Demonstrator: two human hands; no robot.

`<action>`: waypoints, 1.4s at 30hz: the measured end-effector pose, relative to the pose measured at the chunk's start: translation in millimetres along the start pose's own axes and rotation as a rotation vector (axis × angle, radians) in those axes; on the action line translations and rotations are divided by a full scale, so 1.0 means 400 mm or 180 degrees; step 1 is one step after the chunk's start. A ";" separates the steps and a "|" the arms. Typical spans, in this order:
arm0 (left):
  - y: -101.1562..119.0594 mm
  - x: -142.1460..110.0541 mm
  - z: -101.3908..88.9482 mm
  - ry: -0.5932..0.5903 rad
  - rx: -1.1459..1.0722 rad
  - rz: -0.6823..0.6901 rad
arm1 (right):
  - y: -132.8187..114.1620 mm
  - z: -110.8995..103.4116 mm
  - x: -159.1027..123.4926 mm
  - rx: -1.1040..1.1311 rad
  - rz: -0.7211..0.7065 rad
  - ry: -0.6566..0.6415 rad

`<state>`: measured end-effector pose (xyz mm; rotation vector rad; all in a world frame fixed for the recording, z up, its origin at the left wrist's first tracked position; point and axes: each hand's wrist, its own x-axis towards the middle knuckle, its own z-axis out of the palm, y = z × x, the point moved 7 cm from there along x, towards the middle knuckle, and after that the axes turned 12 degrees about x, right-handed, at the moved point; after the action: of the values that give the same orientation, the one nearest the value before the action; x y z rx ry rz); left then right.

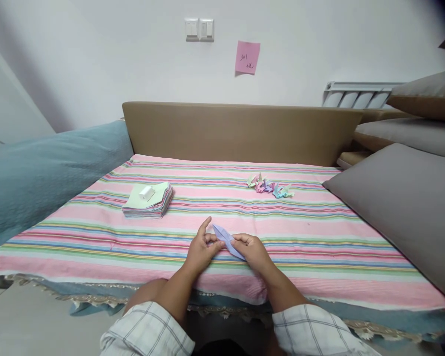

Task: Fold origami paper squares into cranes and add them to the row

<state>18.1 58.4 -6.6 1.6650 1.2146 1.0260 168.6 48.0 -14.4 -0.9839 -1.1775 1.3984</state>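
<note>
Lilac folded paper (pixel 226 237), pinched from both sides
It is clamped by left grip (pixel 200 250) and right grip (pixel 255 253) over the striped cloth (pixel 319 232); creases could be skewed or torn by uneven pulling.

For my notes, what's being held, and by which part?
A folded lilac paper, pinched near mid-length: the left hand on one long edge, the right hand on the opposite.

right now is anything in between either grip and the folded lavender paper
Nothing visible: the left grip and right grip both hold the folded lavender paper. The paper stack, to the left, and origami cranes, farther back right, lie apart from it.
</note>
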 end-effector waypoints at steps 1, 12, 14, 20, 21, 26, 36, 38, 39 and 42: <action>0.002 -0.001 -0.001 0.0037 0.0078 -0.0015 | 0.006 -0.001 0.003 -0.0027 0.0045 0.0036; 0.035 -0.028 -0.003 0.0635 0.2215 0.0027 | -0.033 -0.001 0.009 -0.1931 -0.0454 0.0101; 0.050 -0.039 -0.007 0.0773 0.2667 0.0173 | -0.038 0.005 0.012 -0.2201 -0.0590 0.0030; 0.091 -0.073 0.024 0.0827 0.3483 0.1026 | -0.045 0.023 0.014 -0.2876 -0.1053 -0.0089; 0.091 -0.074 0.027 0.0819 0.3488 0.1050 | -0.046 0.023 0.013 -0.2924 -0.1138 -0.0065; 0.085 -0.057 0.029 0.0775 0.3369 0.0769 | -0.047 0.024 0.005 -0.2975 -0.1378 0.0041; 0.088 -0.050 0.013 0.1041 0.3247 0.0382 | -0.054 0.043 -0.019 -0.3054 -0.1531 0.0071; 0.087 -0.050 0.016 0.0974 0.3188 0.0402 | -0.049 0.045 -0.022 -0.3000 -0.1489 -0.0049; 0.086 -0.048 0.017 0.0920 0.3142 0.0414 | -0.046 0.043 -0.022 -0.2944 -0.1465 -0.0093; 0.083 -0.042 0.021 0.0750 0.3016 0.0438 | -0.038 0.033 -0.021 -0.2798 -0.1390 -0.0108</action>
<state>32.5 34.1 19.1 2.4004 1.9509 0.7683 160.1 37.8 2.7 -1.1757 -1.9565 0.5228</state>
